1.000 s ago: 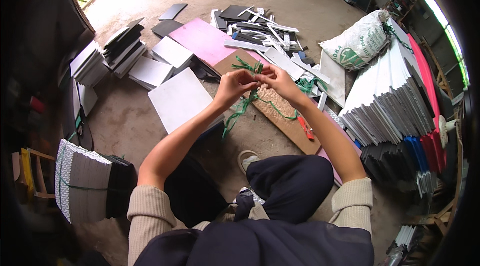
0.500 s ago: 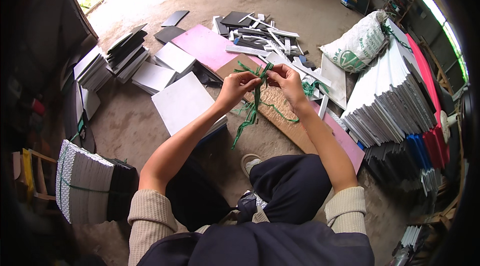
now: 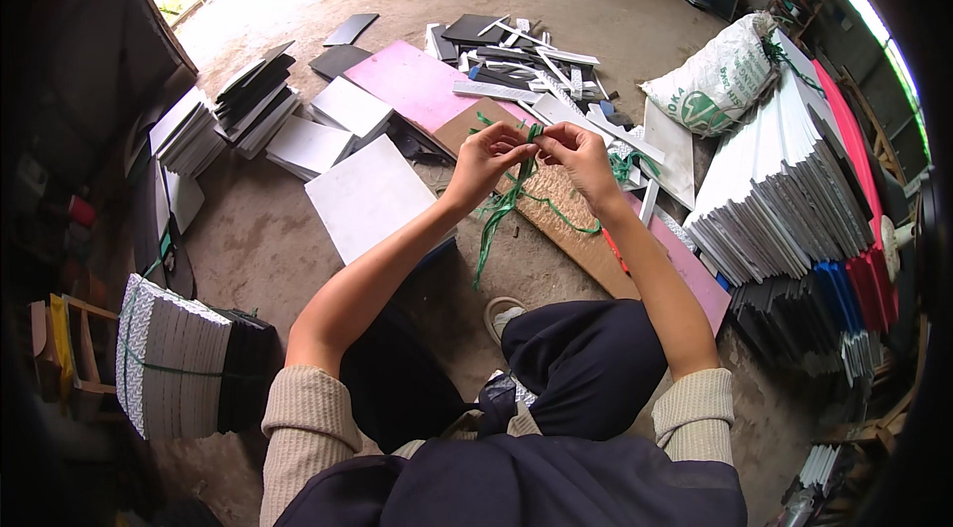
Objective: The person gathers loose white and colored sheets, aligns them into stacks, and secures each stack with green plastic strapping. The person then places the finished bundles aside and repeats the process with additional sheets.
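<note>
Green plastic twine hangs in tangled strands from my two hands, held up in front of me. My left hand pinches it between thumb and fingers. Close beside it, fingertips nearly touching, my right hand also pinches the twine. The exact crossing of the strands is hidden by my fingers. Below the hands lies a brown board with a rough, tan middle, and a loose green strand trails over it. Part of a red tool or strip shows on the board by my right forearm.
Stacks of white sheets stand at the left, near a bundle tied with green twine. Pink board and a heap of offcuts lie ahead. To the right are a white sack and a big sheet stack.
My hands have come closer together, with the left one moving right toward the other. The twine still hangs from them. A red item now shows beside my right forearm.
</note>
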Demonstrator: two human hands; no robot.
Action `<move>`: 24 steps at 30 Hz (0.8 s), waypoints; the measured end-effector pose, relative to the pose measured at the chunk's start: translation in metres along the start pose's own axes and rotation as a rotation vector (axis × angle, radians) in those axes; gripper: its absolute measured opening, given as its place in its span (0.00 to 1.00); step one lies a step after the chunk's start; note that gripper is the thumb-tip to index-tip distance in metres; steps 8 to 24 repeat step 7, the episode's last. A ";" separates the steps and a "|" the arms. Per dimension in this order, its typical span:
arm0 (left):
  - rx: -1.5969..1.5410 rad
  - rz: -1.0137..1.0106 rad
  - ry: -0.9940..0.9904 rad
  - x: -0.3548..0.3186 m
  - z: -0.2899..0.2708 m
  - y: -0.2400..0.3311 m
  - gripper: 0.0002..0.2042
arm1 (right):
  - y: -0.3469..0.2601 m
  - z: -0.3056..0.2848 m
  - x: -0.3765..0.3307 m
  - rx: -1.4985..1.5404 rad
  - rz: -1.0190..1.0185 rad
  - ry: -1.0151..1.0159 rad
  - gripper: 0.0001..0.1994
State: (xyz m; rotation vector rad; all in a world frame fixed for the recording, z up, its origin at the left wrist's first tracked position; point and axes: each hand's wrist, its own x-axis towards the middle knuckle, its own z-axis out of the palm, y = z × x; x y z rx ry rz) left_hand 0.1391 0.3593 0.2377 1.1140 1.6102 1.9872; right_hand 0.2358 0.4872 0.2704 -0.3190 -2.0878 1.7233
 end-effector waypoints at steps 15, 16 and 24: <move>-0.065 -0.104 -0.012 0.003 -0.001 -0.006 0.09 | 0.002 -0.003 0.002 0.115 0.060 0.008 0.08; -0.065 -0.104 -0.012 0.003 -0.001 -0.006 0.09 | 0.002 -0.003 0.002 0.115 0.060 0.008 0.08; -0.065 -0.104 -0.012 0.003 -0.001 -0.006 0.09 | 0.002 -0.003 0.002 0.115 0.060 0.008 0.08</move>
